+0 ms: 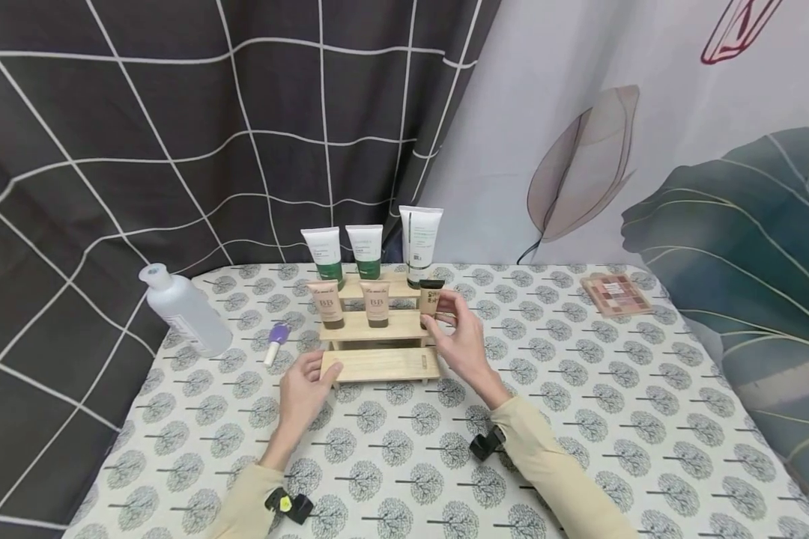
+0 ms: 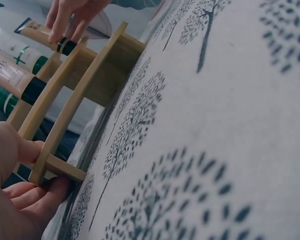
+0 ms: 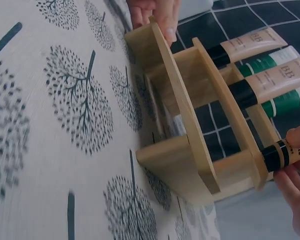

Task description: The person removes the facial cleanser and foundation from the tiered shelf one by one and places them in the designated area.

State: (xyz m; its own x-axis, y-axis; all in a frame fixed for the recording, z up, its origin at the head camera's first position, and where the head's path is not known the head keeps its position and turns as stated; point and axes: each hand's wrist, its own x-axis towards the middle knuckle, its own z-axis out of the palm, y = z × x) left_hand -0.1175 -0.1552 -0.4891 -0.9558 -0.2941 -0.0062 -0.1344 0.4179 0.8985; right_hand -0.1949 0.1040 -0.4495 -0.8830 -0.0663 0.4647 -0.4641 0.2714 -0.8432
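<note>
A three-tiered wooden display stand stands on the cloth. My left hand grips the left end of its lowest step, thumb on top and fingers beneath in the left wrist view. With my right hand I pinch a small tan tube with dark ends, upright at the right end of the middle step. Two pinkish BB cream tubes, a left one and a middle one, stand on that same step. Behind them on the top step are two green-and-white tubes and a taller white tube.
Left of the stand lie a purple-headed item with a white handle and a tilted pale bottle. A square makeup palette lies at the far right. The table bears a tree-print cloth; curtains hang behind.
</note>
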